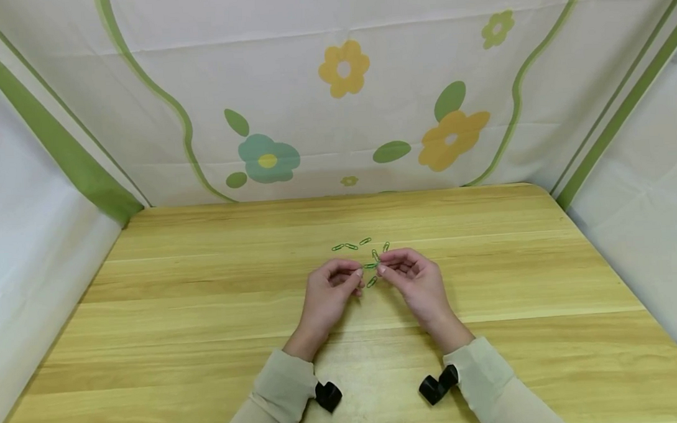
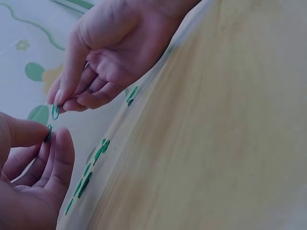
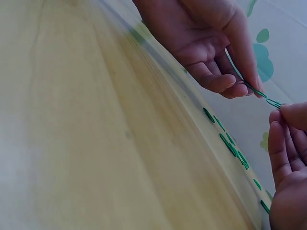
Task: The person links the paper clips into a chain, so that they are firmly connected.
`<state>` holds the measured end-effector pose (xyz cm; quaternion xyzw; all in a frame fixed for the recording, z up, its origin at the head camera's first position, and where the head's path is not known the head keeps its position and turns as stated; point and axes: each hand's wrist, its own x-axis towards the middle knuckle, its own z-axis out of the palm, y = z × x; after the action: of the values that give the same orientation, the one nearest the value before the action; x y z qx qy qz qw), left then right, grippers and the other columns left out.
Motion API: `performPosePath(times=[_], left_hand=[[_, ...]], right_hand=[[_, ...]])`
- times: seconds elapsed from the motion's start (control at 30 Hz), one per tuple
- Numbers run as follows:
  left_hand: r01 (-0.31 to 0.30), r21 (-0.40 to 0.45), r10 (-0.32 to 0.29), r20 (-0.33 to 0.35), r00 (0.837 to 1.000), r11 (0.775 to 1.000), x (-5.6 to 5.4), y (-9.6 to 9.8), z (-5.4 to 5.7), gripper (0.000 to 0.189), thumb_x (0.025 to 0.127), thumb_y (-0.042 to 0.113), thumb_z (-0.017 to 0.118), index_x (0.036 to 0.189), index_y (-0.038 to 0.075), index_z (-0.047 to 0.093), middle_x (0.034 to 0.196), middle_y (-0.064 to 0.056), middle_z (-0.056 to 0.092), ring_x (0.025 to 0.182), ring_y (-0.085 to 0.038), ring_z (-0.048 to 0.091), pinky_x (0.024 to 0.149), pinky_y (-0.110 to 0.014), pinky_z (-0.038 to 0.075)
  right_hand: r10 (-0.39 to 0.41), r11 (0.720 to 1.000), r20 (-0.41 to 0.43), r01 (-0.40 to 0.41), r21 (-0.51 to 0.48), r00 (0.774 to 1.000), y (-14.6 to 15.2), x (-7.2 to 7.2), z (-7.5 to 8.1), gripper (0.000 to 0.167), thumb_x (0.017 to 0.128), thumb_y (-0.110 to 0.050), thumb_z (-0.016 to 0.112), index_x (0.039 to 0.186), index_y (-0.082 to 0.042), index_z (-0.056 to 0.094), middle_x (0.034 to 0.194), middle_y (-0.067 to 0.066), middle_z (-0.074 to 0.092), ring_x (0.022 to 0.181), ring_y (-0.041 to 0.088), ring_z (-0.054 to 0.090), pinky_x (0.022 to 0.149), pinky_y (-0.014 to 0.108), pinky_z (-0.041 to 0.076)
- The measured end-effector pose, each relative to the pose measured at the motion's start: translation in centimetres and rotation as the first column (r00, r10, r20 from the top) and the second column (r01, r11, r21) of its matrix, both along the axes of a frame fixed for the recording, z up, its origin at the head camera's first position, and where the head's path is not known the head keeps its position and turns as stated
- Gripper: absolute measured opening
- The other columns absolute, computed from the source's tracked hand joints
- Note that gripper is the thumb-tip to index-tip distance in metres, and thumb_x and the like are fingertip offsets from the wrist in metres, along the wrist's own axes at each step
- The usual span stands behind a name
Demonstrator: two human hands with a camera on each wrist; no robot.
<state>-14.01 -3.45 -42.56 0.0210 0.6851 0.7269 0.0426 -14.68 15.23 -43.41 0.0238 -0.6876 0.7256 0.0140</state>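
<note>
Over the middle of the table, my left hand (image 1: 331,294) pinches a green paper clip (image 3: 255,90) between thumb and forefinger. Facing it, my right hand (image 1: 421,287) pinches a second green paper clip (image 2: 55,111) by one end. The free ends of the two clips point at each other and lie very close; whether they touch or are linked I cannot tell. Several loose green paper clips (image 1: 351,246) are scattered on the table just beyond and beneath the hands. One loose clip (image 1: 371,282) lies between the hands, on the near side.
The wooden table (image 1: 197,341) stretches out on both sides of the arms. A white cloth with printed flowers (image 1: 289,82) hangs behind its far edge, with pale cloth walls at left and right. Black devices (image 1: 328,396) are worn at both wrists.
</note>
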Motion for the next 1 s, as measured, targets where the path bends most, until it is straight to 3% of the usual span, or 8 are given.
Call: performPosePath(times=[0.33, 0.73, 1.0], left_hand=[[-0.025, -0.030, 0.025, -0.020, 0.999, 0.999, 0.39, 0.63, -0.16, 0.011, 0.102, 0.001, 0.071, 0.110, -0.006, 0.074, 0.102, -0.031, 0.072, 0.080, -0.018, 0.070, 0.071, -0.028, 0.064], [-0.015, -0.061, 0.014, -0.028, 1.000, 0.998, 0.60, 0.73, -0.13, 0.011, 0.102, 0.001, 0.070, 0.110, -0.005, 0.075, 0.102, -0.029, 0.073, 0.081, -0.019, 0.071, 0.072, -0.030, 0.065], [0.007, -0.073, -0.008, -0.013, 1.000, 0.997, 0.81, 0.90, 0.14, 0.011, 0.103, 0.002, 0.070, 0.110, -0.005, 0.074, 0.102, -0.028, 0.073, 0.080, -0.018, 0.071, 0.073, -0.031, 0.065]], right_hand=[[0.006, 0.993, -0.065, 0.001, 0.117, 0.998, -0.15, 0.13, 0.05, 0.019, 0.095, 0.002, 0.079, 0.113, 0.005, 0.075, 0.105, 0.001, 0.076, 0.097, 0.011, 0.073, 0.087, 0.022, 0.062], [0.005, 0.988, -0.093, 0.009, 0.155, 0.996, -0.17, 0.13, -0.06, 0.015, 0.095, 0.000, 0.080, 0.109, 0.002, 0.076, 0.109, 0.017, 0.076, 0.093, 0.012, 0.072, 0.083, 0.022, 0.062], [0.007, 0.984, -0.101, 0.011, 0.179, 0.995, -0.15, 0.19, -0.16, 0.013, 0.095, 0.000, 0.080, 0.108, 0.001, 0.077, 0.108, 0.020, 0.076, 0.090, 0.012, 0.072, 0.081, 0.021, 0.061]])
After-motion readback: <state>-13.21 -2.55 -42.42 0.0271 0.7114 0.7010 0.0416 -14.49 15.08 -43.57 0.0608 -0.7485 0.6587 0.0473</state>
